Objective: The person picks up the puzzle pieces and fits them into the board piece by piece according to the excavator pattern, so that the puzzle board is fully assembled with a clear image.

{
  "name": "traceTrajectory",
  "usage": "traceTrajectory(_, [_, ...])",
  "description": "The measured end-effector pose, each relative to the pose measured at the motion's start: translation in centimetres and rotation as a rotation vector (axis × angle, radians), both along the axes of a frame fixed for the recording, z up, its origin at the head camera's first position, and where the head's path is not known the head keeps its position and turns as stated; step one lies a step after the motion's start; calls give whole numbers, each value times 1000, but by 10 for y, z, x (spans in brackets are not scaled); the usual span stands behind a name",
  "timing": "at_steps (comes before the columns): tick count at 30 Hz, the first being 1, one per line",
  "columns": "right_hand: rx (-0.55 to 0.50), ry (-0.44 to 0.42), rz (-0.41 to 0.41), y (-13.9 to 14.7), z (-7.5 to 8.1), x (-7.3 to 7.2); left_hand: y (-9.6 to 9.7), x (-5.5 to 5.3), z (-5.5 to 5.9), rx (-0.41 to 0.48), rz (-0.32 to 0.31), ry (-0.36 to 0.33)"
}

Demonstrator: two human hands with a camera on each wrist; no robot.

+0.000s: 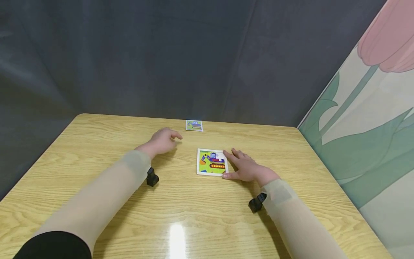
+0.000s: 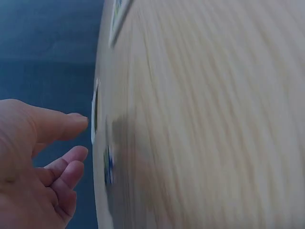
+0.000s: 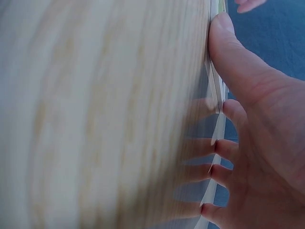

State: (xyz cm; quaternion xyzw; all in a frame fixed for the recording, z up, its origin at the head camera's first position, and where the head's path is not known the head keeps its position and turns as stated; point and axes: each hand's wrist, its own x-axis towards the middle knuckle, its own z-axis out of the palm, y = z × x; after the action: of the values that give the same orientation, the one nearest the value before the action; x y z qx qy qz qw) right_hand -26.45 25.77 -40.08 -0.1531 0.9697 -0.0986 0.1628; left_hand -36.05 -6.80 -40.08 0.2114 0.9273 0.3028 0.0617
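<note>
A white-framed jigsaw puzzle (image 1: pixel 208 163) of a digger lies mid-table, with a pale patch at the upper right of its picture. My right hand (image 1: pixel 244 167) rests at its right side, fingers spread. The thumb (image 3: pixel 224 36) lies on the frame's near corner and the index finger touches the far one; the other fingertips meet the table. My left hand (image 1: pixel 163 140) hovers left of the puzzle, holding nothing, index finger extended. Low in the left wrist view, a small blue and green piece (image 2: pixel 108 164) lies on the table near this hand, which hides it in the head view.
A picture card (image 1: pixel 194 125) with a similar digger lies at the table's far edge. Behind the wooden table (image 1: pixel 194 205) hangs a dark curtain (image 1: pixel 161 61). A wall with painted flowers (image 1: pixel 365 144) borders the right side. Each wrist carries a small black camera.
</note>
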Motion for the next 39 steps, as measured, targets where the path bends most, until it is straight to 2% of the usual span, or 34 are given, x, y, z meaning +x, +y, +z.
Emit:
traceTrajectory(4, [0,-8,-18,0,0,0,-16,-2,-3,-92,15,16])
traceTrajectory(8, [3,-10,-27,0,-1,0,-24,1,-4,-160,20,16])
traceTrajectory(17, [3,-4,-26,2,-1,-1,-30,1,-4,-154,34,43])
traceTrajectory(21, [9,-5,-29,2,0,0,-31,0,-4,-125,43,29])
traceTrajectory(28, [11,-4,-28,1,1,-1,-27,0,-5,28,58,-23])
traceTrajectory(35, [6,1,-8,1,2,1,-20,3,-1,82,58,33])
traceTrajectory(39, [4,5,-10,1,2,1,-13,3,2,109,43,33])
